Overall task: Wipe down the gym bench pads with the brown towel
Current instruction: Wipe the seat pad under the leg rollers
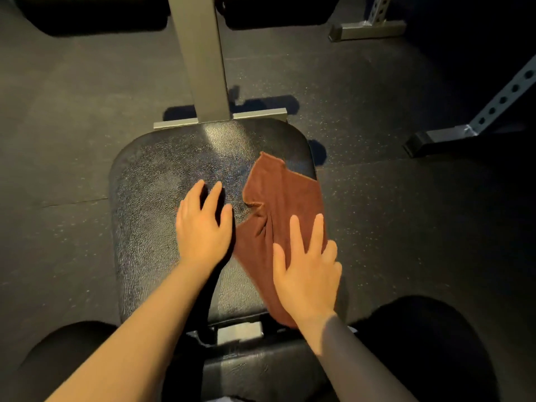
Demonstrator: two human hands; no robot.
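We look down on the black bench pad (pixel 150 216), our worktop. The brown towel (pixel 278 204) lies rumpled over its 3 o'clock side, one edge hanging past the rim. Our right hand (pixel 307 271) presses flat on the towel's near part, fingers straight and spread. Our left hand (pixel 203 224) rests on bare pad just at 9 o'clock of the towel, fingers relaxed, holding nothing. The grey frame post (pixel 203 59) runs off at 12 o'clock over the rubber floor (pixel 72 126).
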